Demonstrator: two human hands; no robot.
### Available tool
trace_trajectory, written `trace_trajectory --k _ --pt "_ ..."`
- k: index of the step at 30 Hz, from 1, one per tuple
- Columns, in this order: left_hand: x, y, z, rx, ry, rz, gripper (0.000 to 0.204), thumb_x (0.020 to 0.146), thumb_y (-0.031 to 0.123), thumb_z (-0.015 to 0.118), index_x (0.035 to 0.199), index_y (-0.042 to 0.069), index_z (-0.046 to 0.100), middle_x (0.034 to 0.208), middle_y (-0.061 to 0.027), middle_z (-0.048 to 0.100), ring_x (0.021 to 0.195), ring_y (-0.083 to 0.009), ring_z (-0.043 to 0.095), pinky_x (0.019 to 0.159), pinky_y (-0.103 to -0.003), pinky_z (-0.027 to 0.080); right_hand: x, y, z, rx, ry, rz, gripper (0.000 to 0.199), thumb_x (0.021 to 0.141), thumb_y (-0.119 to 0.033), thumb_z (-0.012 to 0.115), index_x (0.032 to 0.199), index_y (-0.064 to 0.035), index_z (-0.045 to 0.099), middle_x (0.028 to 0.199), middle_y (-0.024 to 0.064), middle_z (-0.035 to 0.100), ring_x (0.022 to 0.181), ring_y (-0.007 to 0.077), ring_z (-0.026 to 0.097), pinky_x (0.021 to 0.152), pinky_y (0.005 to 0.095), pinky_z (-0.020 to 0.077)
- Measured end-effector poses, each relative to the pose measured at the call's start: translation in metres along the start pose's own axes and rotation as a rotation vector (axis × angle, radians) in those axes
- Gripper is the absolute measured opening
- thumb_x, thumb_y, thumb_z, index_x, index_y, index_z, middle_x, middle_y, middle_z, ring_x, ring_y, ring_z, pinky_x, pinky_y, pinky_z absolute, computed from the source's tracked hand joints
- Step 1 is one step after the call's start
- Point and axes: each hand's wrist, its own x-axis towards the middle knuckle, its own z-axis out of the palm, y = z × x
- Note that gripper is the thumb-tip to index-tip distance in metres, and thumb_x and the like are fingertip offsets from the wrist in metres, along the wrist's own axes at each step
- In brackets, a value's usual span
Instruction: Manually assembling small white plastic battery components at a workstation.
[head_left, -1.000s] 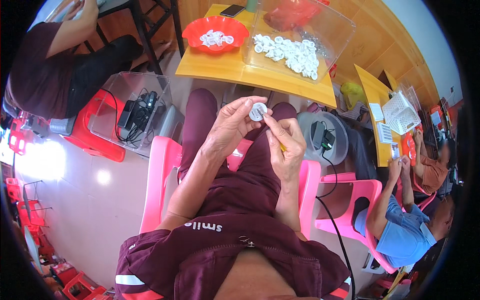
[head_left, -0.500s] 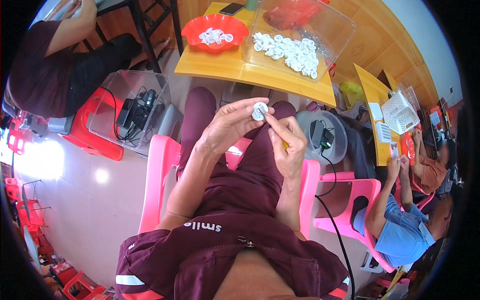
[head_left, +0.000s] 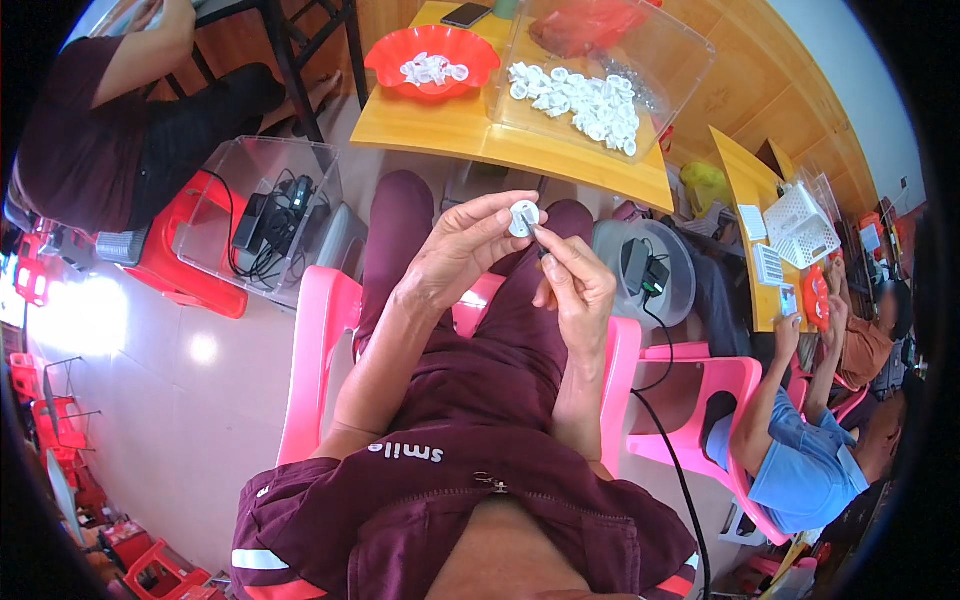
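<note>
Above my lap, my left hand (head_left: 452,243) pinches a small round white plastic piece (head_left: 523,212) between thumb and fingers. Its face is turned up and shows a greyish strip across the middle. My right hand (head_left: 583,292) is closed just beside it, with the index fingertip reaching the piece's edge. A small dark bit (head_left: 542,253) shows by the right thumb; what the hand holds is mostly hidden. On the table ahead, a red scalloped bowl (head_left: 385,62) has several white pieces in it, and a clear bin (head_left: 680,75) contains a pile of similar white pieces.
The wooden table (head_left: 440,140) stands ahead of my knees. At left, a clear box (head_left: 210,215) with black adapters and cables sits by a red stool. A round clear tub (head_left: 675,270) is at right, its cable trailing past my pink chair (head_left: 320,330). Other people sit on both sides.
The white piece has shifted slightly right and tilted in my left hand. My right fingers have changed position, and a dark bit now shows by the thumb.
</note>
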Motion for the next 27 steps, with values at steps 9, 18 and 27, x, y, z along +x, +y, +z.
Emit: trace_trajectory --k 9,18,27 --pt "-0.0007 0.0002 0.002 -0.012 -0.003 0.041 0.033 0.092 0.013 0.053 0.122 0.0 0.053 0.114 -0.0136 0.06 0.104 -0.0164 0.057 0.09 -0.029 0.047 -0.0005 0.0038 -0.0003 0.132 0.022 0.076 0.024 0.088 -0.004 0.055 0.111 -0.0017 0.063 0.077 0.0036 0.055 0.049 0.0086 0.053 0.041 0.0165 0.0335" --pt "-0.0002 -0.0028 -0.002 0.041 -0.004 0.039 0.033 0.093 0.015 0.053 0.121 0.0 0.054 0.111 -0.0111 0.061 0.1 -0.0142 0.058 0.087 -0.027 0.048 -0.0002 0.0055 -0.0003 0.116 -0.016 0.069 0.025 0.088 -0.003 0.055 0.112 -0.0023 0.063 0.078 0.004 0.055 0.049 0.0091 0.053 0.041 0.0167 0.0336" --pt "0.001 -0.0083 -0.0064 0.092 0.05 0.036 0.03 0.093 0.015 0.053 0.118 -0.001 0.057 0.106 -0.0075 0.063 0.094 -0.0118 0.059 0.083 -0.025 0.049 0.0018 0.0004 -0.0036 -0.106 -0.066 0.009 0.028 0.086 0.004 0.053 0.11 -0.0043 0.065 0.075 0.0013 0.051 0.047 0.0048 0.045 0.041 0.0177 0.0335"
